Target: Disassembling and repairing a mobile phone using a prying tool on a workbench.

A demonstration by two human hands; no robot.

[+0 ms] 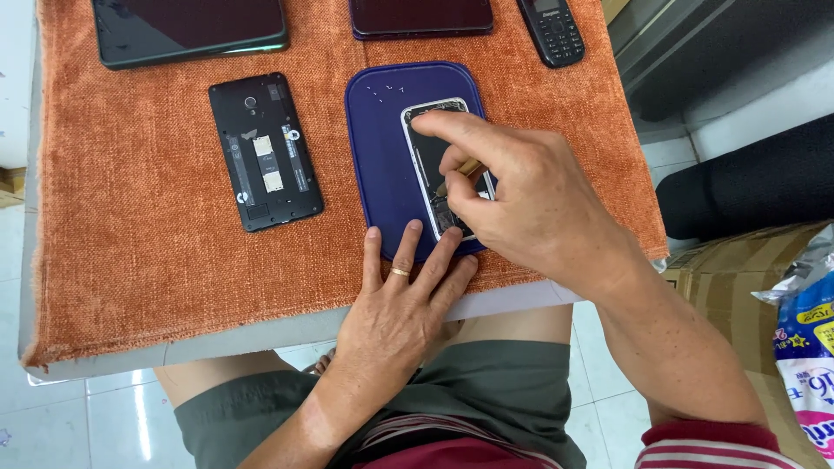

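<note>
Pressing down near the front edge of the counter [287, 334], the left hand [395, 304] lies flat with its fingers spread, holding nothing; its fingertips rest on the near rim of a dark blue mat [375, 156], and a gold ring [399, 272] sits on one finger. The right hand [521, 204] is curled narrow around a thin tool [459, 174] with a yellowish handle, pinched between thumb and fingers, while its index finger stretches out to the top end of an opened phone [430, 148]. That phone lies on the blue mat, toward the mat's right side, with its silver frame showing and its inner parts exposed; the hand covers its lower right part. A few tiny pale specks, perhaps screws, lie on the mat near its far edge.

An orange cloth [139, 226] covers the counter. To the left of the mat, apart from it, a black phone without its back cover [265, 152] lies on the cloth. Along the far edge sit a dark tablet with a green rim [187, 30] at the left, a dark reddish device [421, 17] in the middle, and a black keypad phone [552, 30] toward the right. Beyond the counter's right edge stand a cardboard box [738, 278] and a printed plastic bag [812, 339].
</note>
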